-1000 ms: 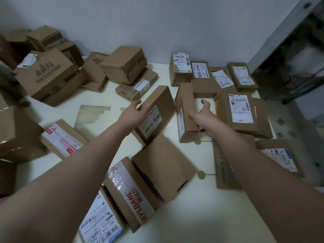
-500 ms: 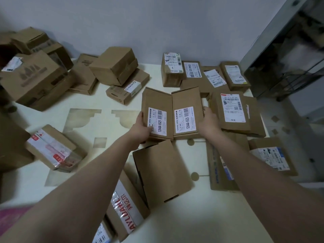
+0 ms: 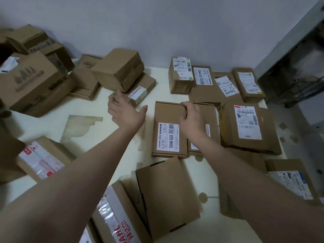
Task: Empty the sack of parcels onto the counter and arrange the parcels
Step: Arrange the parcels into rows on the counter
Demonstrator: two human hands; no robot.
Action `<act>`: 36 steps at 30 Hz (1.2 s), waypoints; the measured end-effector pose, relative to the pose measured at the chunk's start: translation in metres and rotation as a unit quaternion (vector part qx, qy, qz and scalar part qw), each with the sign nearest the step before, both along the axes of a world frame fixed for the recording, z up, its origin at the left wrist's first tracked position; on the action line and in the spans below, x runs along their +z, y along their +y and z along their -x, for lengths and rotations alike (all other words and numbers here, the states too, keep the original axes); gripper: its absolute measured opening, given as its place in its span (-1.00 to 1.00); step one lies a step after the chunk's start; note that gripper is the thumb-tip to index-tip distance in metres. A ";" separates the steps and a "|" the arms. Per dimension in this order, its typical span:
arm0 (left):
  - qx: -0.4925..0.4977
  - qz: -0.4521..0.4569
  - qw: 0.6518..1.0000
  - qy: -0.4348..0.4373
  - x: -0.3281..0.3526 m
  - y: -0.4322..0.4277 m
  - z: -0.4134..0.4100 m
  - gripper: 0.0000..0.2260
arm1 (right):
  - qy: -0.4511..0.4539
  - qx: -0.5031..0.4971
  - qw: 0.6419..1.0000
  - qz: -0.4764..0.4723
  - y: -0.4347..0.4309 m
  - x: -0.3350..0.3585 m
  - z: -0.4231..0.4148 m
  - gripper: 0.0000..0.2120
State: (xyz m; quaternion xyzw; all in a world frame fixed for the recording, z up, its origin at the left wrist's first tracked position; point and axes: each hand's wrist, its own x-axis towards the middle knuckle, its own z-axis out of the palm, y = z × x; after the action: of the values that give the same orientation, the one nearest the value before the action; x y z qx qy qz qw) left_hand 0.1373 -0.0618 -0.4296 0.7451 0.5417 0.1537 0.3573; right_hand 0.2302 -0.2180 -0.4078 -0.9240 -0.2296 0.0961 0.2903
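Note:
Two flat brown parcels with white labels lie side by side on the cream counter (image 3: 52, 123): the left parcel (image 3: 168, 120) and the right parcel (image 3: 210, 120). My right hand (image 3: 192, 117) hovers over the seam between them, fingers loosely curled, holding nothing. My left hand (image 3: 127, 111) is open in the air, left of those parcels and close to a small labelled box (image 3: 138, 90). No sack is in view.
A heap of larger boxes (image 3: 33, 81) fills the back left. Several labelled parcels (image 3: 226, 85) line the back wall at right. More parcels lie near me, one with red-printed tape (image 3: 115, 220). A metal shelf (image 3: 294, 67) stands at right.
Both hands have let go of the two labelled parcels, which now lie flat together. My left hand has moved left and up; my right hand has lifted above the pair.

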 end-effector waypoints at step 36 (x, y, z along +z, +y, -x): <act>0.093 0.200 0.954 -0.201 0.018 0.116 -0.026 -0.23 | 0.040 0.155 0.966 0.205 0.162 -0.017 -0.005 -0.54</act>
State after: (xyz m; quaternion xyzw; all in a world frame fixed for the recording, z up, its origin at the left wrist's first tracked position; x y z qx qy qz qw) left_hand 0.1628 0.0542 -0.4120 0.5584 0.5452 0.2216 0.5847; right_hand 0.2351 -0.0556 -0.4248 -0.9121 -0.3341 0.2215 0.0855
